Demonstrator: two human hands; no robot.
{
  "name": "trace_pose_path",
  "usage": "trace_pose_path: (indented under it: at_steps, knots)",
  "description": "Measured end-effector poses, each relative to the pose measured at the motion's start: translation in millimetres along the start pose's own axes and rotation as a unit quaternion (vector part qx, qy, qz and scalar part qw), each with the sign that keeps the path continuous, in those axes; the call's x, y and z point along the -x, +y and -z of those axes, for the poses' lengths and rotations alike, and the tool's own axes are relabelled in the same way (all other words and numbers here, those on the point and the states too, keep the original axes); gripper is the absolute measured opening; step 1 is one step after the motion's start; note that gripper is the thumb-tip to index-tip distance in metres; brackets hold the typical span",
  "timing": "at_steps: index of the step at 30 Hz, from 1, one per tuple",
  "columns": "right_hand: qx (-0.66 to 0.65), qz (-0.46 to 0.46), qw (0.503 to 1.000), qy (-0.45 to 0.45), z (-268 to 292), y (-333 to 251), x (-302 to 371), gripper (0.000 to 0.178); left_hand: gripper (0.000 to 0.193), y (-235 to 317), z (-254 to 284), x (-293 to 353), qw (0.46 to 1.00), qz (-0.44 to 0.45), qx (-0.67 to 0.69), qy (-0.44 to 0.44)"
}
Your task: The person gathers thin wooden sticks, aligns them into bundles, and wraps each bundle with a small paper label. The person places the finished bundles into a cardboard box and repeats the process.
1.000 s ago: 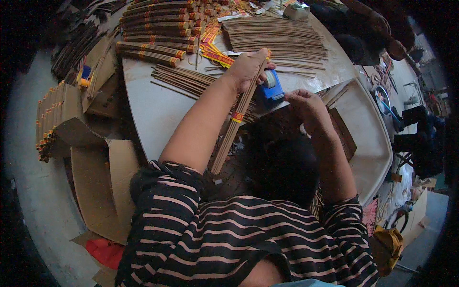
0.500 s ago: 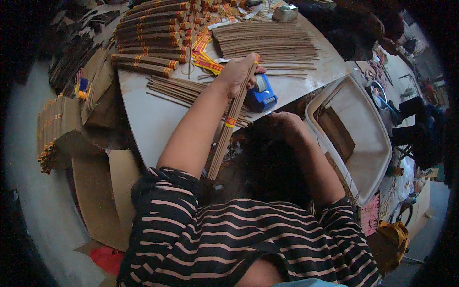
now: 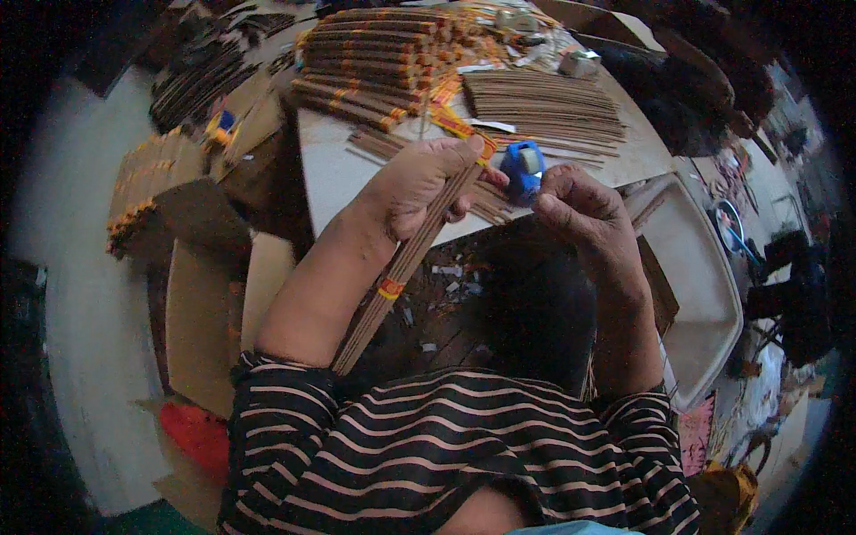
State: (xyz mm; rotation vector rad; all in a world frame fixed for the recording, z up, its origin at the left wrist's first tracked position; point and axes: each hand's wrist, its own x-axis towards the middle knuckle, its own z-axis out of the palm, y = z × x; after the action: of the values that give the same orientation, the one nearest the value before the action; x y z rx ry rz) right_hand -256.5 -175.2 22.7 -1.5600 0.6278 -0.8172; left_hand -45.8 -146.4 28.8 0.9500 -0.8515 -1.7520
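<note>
Brown thin sticks, gathered in one bundle (image 3: 373,310), are held in my left hand (image 3: 428,178), whose fingers are closed around the upper part. The bundle is tilted: its upper end points away from me and to the right, its lower end comes down near my left sleeve (image 3: 287,397). One red and yellow band (image 3: 390,288) goes around its middle, and similar colours show at the top end.

My right hand (image 3: 588,209) is narrow, with thumb and finger brought together just beside the blue tape dispenser (image 3: 516,178); I cannot tell if a piece of tape is between them. This dispenser is at the near edge of the white bench (image 3: 332,192), between my two hands.

Farther on the bench, many finished-looking bundles (image 3: 366,58) are piled at the left, and loose sticks (image 3: 546,105) lie in a wide row at the right. Yellow and red paper strips (image 3: 448,118) are between them. To my right is a white tub (image 3: 709,312); to my left, a cardboard box (image 3: 207,312).
</note>
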Motion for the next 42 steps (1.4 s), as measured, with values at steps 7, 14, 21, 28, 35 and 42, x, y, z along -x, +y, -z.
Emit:
trace_pose_path:
  at_steps: [7, 14, 21, 28, 35, 42]
  knots:
    - [-0.054, -0.044, 0.996, -0.060, -57, -23, 12, 0.017, 0.026, -19, -16, 84, 0.998, 0.004, 0.055, 0.014]
    - [0.010, -0.036, 0.996, -0.083, -75, -34, 23, 0.017, 0.024, -29, -18, 113, 0.996, 0.003, 0.081, 0.024]
    - [0.100, 0.009, 0.991, -0.085, -80, -38, 26, 0.018, 0.024, -33, -22, 123, 0.995, 0.001, 0.095, 0.025]
    - [0.151, -0.003, 0.984, -0.089, -83, -43, 28, 0.019, 0.026, -39, -24, 130, 0.995, 0.004, 0.082, 0.051]
    - [0.308, -0.025, 0.945, -0.109, -83, -53, 28, 0.023, 0.026, -40, -28, 134, 0.996, 0.012, 0.076, 0.051]
    - [0.383, 0.039, 0.917, -0.104, -82, -55, 29, 0.029, 0.028, -42, -28, 136, 0.995, -0.002, 0.091, 0.029]
